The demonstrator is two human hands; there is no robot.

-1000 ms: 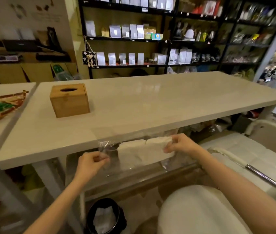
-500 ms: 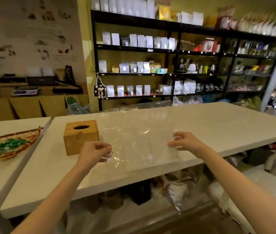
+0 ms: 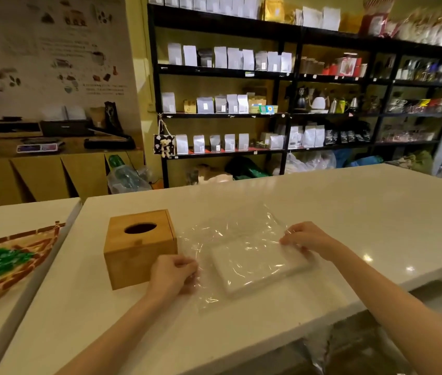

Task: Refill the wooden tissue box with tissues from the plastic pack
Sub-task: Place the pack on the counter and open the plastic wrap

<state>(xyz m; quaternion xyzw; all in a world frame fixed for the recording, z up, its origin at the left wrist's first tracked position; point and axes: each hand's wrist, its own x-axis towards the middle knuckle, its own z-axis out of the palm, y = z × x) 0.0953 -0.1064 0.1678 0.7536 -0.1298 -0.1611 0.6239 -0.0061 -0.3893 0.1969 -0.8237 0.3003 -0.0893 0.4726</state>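
Now at the unpacking step. Plastic pack (image 3: 237, 255) flat on the white table (image 3: 349, 212), just beside the wooden box (image 3: 140, 247), at 3 o'clock from it. Stack of tissues (image 3: 257, 269) inside the clear film, toward the near right part of the pack; loose, crinkled film spread beyond it toward 12 and 9 o'clock.

Left hand (image 3: 172, 274) at 9 o'clock of the stack, fingers curled and pinching the film's left edge, close against the box's near right corner. Right hand (image 3: 309, 240) at 3 o'clock of the stack, fingers curled down onto the film at the far right corner; looks like a pinch on the film, though fingertips partly hidden.

Box upright, lid seated, oval slot (image 3: 140, 228) dark; no tissue showing through it. Judged empty, or nearly so.

Progress: early. Pack apparently unopened or only loosened; cannot tell where its mouth lies.

Next move, as a judgement: find or tear an opening in the film, then slide the stack out whole. Calls for opposed pulls from both hands, gentle enough not to crumple the sheets. Then lid off the box before loading.

Elsewhere: woven tray (image 3: 6, 266) with green contents at 9 o'clock on the adjoining table; black shelves (image 3: 290, 74) of pouches at 12 o'clock.
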